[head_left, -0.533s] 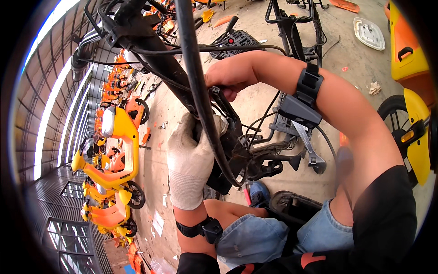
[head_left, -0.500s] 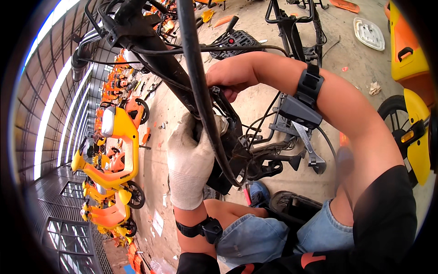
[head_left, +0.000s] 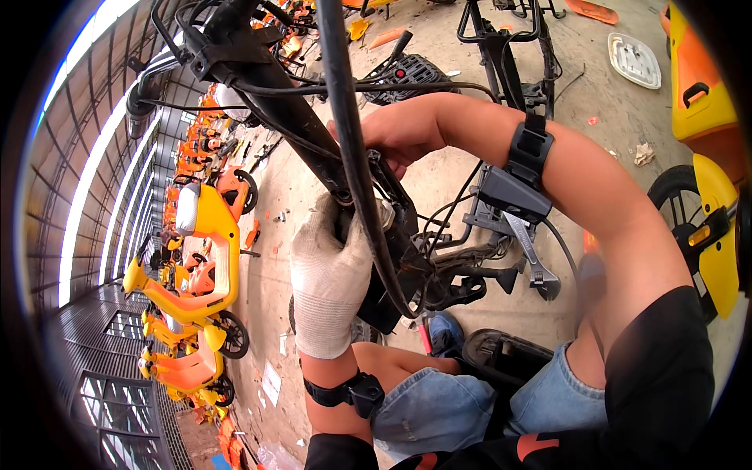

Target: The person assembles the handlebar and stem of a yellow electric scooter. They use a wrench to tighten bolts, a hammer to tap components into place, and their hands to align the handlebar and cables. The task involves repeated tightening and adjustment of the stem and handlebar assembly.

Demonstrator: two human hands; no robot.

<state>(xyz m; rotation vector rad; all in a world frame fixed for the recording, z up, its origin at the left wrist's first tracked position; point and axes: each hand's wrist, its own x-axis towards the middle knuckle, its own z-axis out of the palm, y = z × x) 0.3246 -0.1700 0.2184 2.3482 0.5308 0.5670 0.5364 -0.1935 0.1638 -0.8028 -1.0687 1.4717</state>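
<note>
A stripped scooter frame stands in front of me, its black steering column (head_left: 291,125) slanting from the upper left to the middle. My left hand (head_left: 333,262), in a whitish knit glove, is closed around the column's lower end. Bare, my right hand (head_left: 403,129) reaches in from the far side, fingers curled against the frame just above the glove. Its fingertips are partly hidden, and what they pinch cannot be made out. A thick black cable (head_left: 348,141) loops down in front of both hands. Beneath my right forearm an adjustable wrench (head_left: 529,251) is visible.
Thin wires (head_left: 446,211) hang around the lower frame. Yellow scooters (head_left: 211,258) line the left side. Another bare frame (head_left: 501,63) and a black slotted part (head_left: 411,78) lie beyond. A white plastic tray (head_left: 634,59) and a yellow scooter body (head_left: 701,78) are at the right.
The steering column and looped cable have shifted slightly to the right. My gloved left hand moved a little with them; a right fingertip now shows on the cable's left side.
</note>
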